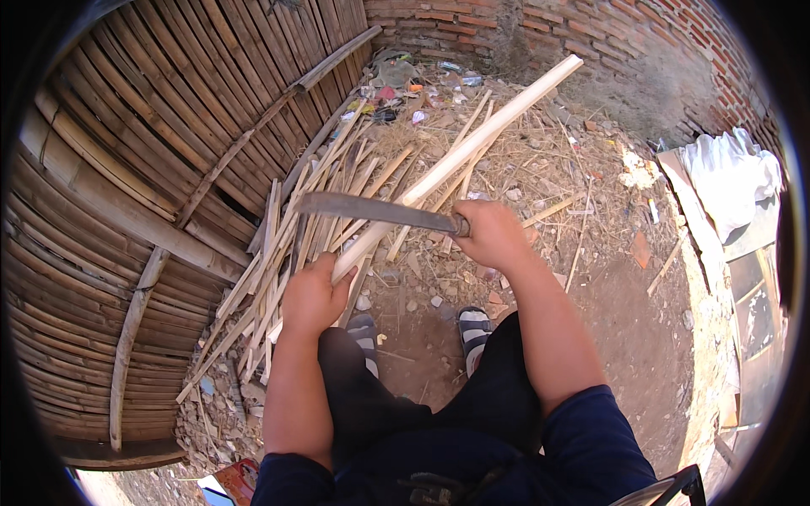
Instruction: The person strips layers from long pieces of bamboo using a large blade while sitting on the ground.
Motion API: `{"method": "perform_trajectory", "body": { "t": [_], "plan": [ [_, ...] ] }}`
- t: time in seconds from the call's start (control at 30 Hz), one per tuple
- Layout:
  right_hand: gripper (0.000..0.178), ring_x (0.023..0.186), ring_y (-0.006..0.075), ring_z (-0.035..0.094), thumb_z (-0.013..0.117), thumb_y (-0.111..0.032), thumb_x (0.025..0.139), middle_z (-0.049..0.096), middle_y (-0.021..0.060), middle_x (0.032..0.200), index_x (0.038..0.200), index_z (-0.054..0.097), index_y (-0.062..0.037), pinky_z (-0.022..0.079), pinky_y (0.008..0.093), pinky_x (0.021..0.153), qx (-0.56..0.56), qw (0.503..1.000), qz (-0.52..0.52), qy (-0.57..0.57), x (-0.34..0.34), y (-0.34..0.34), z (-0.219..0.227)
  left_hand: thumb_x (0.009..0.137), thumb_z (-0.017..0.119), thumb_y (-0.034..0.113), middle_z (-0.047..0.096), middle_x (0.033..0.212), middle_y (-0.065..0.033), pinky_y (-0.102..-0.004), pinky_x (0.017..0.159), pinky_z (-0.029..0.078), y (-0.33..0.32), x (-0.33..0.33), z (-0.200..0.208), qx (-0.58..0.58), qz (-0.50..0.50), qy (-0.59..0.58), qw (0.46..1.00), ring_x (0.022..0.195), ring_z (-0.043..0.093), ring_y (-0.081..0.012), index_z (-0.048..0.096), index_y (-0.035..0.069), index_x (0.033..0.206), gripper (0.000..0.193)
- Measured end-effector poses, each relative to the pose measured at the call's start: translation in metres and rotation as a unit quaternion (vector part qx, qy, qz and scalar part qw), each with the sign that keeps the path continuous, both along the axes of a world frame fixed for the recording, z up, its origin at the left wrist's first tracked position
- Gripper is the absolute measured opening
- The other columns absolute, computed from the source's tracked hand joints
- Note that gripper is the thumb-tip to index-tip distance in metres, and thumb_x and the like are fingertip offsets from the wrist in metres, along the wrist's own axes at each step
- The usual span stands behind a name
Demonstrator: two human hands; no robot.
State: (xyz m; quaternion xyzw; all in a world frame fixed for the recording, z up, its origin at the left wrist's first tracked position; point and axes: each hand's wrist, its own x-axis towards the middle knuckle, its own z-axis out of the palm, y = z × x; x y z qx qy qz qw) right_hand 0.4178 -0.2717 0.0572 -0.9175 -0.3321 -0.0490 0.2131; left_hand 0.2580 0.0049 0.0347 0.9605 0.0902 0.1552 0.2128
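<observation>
The left hand [312, 295] is closed around a long pale wooden strip [494, 131], gripping it toward its near end. The strip slants from near left to far right, in front of the person. The right hand [489, 236] is clenched on the handle of a large knife [363, 208], whose dark blade points left and crosses over the strip just beyond the left hand; whether the edge touches the wood, I cannot tell.

On the right, crumpled white plastic [726, 181] rests on boards [747, 244]; whether it is a bag with anything inside, I cannot tell. Small coloured litter [422, 84] lies at the far end, too small for any print to be read.

A slatted wall [101, 312] bounds the left side and a brick wall [624, 51] the far side. Thin wooden strips [261, 295] are heaped along the slatted wall, beneath the blade's tip. The pale strip's far end reaches toward the brick wall. Brown earth [624, 337] spreads from between the striped footwear [474, 329] out to the right, giving the right arm more room than the left, which has the heap just beside it.
</observation>
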Motion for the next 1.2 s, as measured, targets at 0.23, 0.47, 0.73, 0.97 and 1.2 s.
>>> {"method": "perform_trajectory", "body": {
  "t": [0.23, 0.47, 0.73, 0.97, 1.2],
  "plan": [
    [0.027, 0.08, 0.0386, 0.069, 0.08, -0.03, 0.084, 0.069, 0.0162, 0.08, 0.093, 0.069, -0.0076, 0.055, 0.0478, 0.071, 0.029, 0.999, 0.012, 0.005, -0.006, -0.005, -0.008, 0.093, 0.07, 0.037, 0.07, 0.081, -0.0244, -0.0562, 0.069, 0.052, -0.005, 0.009, 0.0, 0.022, -0.007, 0.009, 1.0, 0.078, 0.067, -0.0475, 0.061, 0.004, 0.096, 0.034],
    [0.026, 0.086, 0.038, 0.07, 0.078, -0.032, 0.087, 0.071, 0.0158, 0.084, 0.091, 0.069, -0.0084, 0.056, 0.0487, 0.074, 0.033, 0.996, -0.047, 0.066, 0.011, -0.015, 0.01, 0.092, 0.073, 0.031, 0.068, 0.079, -0.0264, -0.0553, 0.067, 0.051, -0.006, 0.004, 0.008, 0.011, 0.003, 0.001, 1.0, 0.079, 0.067, -0.0487, 0.063, 0.002, 0.1, 0.032],
    [0.02, 0.086, 0.0385, 0.071, 0.077, -0.022, 0.08, 0.071, 0.0162, 0.084, 0.091, 0.068, -0.0086, 0.056, 0.0494, 0.075, 0.014, 1.0, 0.022, -0.018, -0.012, 0.009, -0.009, 0.093, 0.072, 0.031, 0.068, 0.078, -0.0267, -0.0556, 0.068, 0.051, -0.003, 0.003, 0.0, 0.023, -0.005, -0.011, 1.0, 0.079, 0.066, -0.0492, 0.063, 0.003, 0.102, 0.031],
    [0.02, 0.086, 0.039, 0.071, 0.076, -0.026, 0.085, 0.071, 0.0174, 0.084, 0.095, 0.07, -0.0089, 0.056, 0.0494, 0.074, 0.019, 0.997, -0.044, 0.055, 0.003, -0.015, 0.009, 0.093, 0.072, 0.03, 0.068, 0.081, -0.0272, -0.056, 0.069, 0.051, -0.002, 0.01, 0.003, 0.032, 0.018, 0.015, 0.999, 0.079, 0.066, -0.0497, 0.063, 0.003, 0.103, 0.03],
    [0.028, 0.084, 0.0397, 0.071, 0.077, -0.03, 0.087, 0.072, 0.0181, 0.083, 0.096, 0.07, -0.0049, 0.056, 0.05, 0.074, 0.03, 0.997, -0.054, 0.044, -0.001, -0.003, 0.007, 0.093, 0.07, 0.033, 0.069, 0.081, -0.0255, -0.0568, 0.068, 0.052, 0.005, -0.001, 0.007, 0.058, 0.015, -0.011, 0.998, 0.078, 0.067, -0.0486, 0.059, 0.005, 0.095, 0.031]
  ]
}}
